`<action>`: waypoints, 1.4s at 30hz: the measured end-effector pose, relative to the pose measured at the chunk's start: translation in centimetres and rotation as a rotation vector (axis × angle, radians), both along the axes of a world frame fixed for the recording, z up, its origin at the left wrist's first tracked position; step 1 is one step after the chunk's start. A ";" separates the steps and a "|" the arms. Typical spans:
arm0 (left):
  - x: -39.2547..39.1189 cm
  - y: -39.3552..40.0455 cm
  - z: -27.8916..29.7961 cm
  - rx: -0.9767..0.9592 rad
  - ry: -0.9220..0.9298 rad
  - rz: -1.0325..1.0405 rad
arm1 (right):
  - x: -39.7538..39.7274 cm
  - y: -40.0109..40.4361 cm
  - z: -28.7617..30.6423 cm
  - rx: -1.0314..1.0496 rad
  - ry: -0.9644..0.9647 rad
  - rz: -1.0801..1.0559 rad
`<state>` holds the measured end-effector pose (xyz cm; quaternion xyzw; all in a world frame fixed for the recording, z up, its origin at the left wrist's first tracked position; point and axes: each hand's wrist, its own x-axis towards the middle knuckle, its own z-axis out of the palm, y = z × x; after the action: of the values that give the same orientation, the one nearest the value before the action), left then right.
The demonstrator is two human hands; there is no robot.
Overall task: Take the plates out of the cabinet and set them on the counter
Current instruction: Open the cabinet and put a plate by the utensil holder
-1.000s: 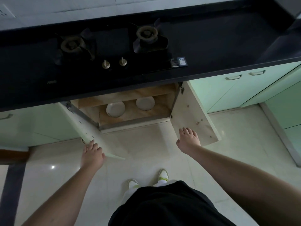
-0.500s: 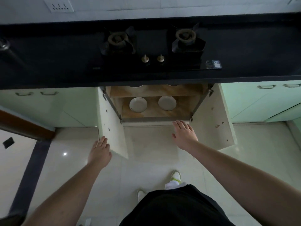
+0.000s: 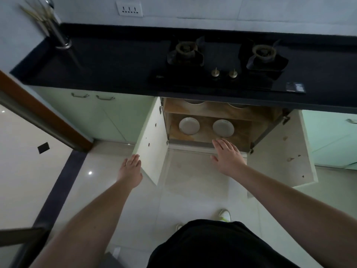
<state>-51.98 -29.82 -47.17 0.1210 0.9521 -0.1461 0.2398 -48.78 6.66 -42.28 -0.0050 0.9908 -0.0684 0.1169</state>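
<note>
Two white plates lie side by side on the lower shelf of the open cabinet (image 3: 209, 140): the left plate (image 3: 189, 125) and the right plate (image 3: 223, 127). On the upper shelf the rims of two more dishes (image 3: 194, 102) show, mostly hidden under the black counter (image 3: 119, 66). My right hand (image 3: 228, 154) is open, fingers spread, at the cabinet's front edge just below the right plate and apart from it. My left hand (image 3: 131, 168) is open beside the lower corner of the left cabinet door (image 3: 152, 140), holding nothing.
The right cabinet door (image 3: 284, 151) also stands wide open. A two-burner gas stove (image 3: 224, 62) sits on the counter above the cabinet. A metal utensil holder (image 3: 61, 39) stands at the counter's far left. A brown door frame (image 3: 44, 113) crosses the left side.
My right hand has reached forward from the floor area to the cabinet's front edge. My left hand stays near the left door. The view has shifted right and closer.
</note>
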 end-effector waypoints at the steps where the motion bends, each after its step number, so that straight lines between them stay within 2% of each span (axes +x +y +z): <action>1: 0.0 -0.2 0.1 0.011 0.002 0.006 | -0.1 -0.5 0.2 0.000 0.009 0.009; 9: -0.8 1.1 0.8 0.071 0.051 0.018 | -1.3 -2.9 1.6 0.008 0.035 0.020; 15: -3.5 5.6 2.8 0.172 0.189 -0.110 | -2.2 -2.9 1.8 0.010 0.092 -0.008; 28: -9.5 16.3 4.5 0.395 0.255 -0.227 | -8.1 0.8 -0.5 -0.075 0.101 -0.017; 37: -15.1 19.3 1.9 0.373 0.259 -0.144 | -15.2 4.0 -4.5 -0.083 0.063 0.018; 42: -17.9 20.3 -1.4 0.402 0.260 -0.135 | -18.2 4.9 -7.7 -0.075 0.079 0.034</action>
<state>-69.84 -9.54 -48.56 0.2099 0.9746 0.0161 0.0763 -66.94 11.59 -50.02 -0.0291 0.9911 -0.1034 0.0785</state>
